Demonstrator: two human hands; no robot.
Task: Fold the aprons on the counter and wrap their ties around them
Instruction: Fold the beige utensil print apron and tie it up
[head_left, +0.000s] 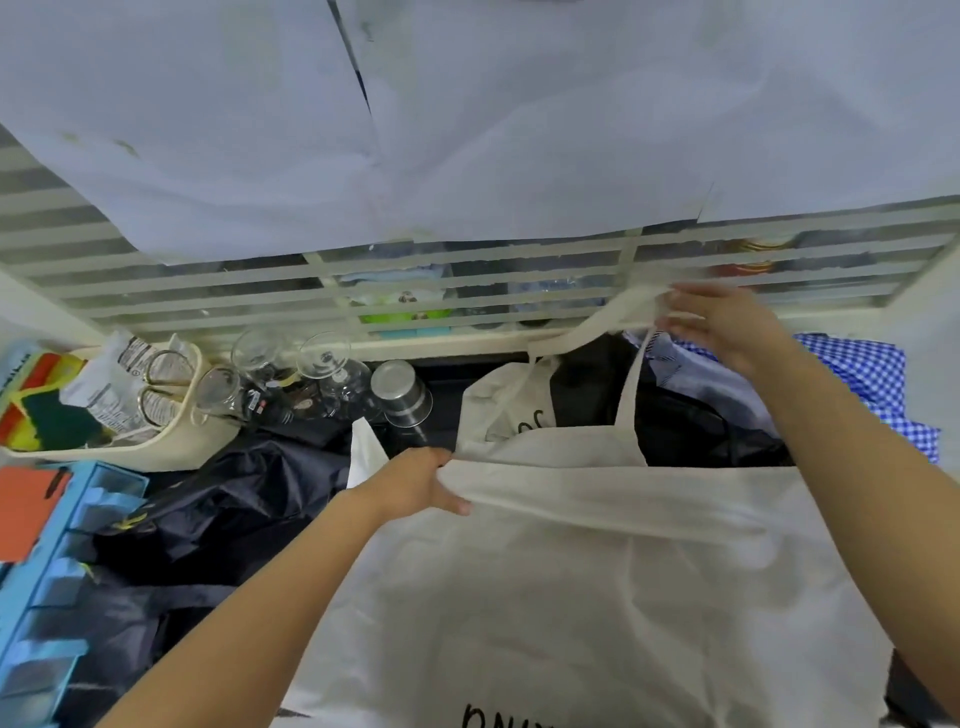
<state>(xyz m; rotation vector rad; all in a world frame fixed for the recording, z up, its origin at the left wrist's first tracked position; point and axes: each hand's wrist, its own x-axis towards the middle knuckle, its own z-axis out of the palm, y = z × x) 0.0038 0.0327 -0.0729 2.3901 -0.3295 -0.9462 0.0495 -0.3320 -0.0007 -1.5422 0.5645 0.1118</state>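
A cream apron (597, 587) with black lettering near its lower edge lies spread across the counter in front of me. My left hand (421, 486) pinches its folded upper left edge. My right hand (727, 325) is raised near the window grille and grips the apron's cream neck strap (631, 384), pulling it up and back. A dark navy apron (223, 514) lies crumpled to the left. A black garment (691, 421) and a blue checked cloth (862, 374) are piled behind the cream apron on the right.
Clear glasses (291, 374) and a steel cup (402, 392) stand at the back. A cream basket (171, 447) with packets sits at far left, a blue organiser (57, 571) beside it. White cloth (467, 114) hangs over the grille (467, 280).
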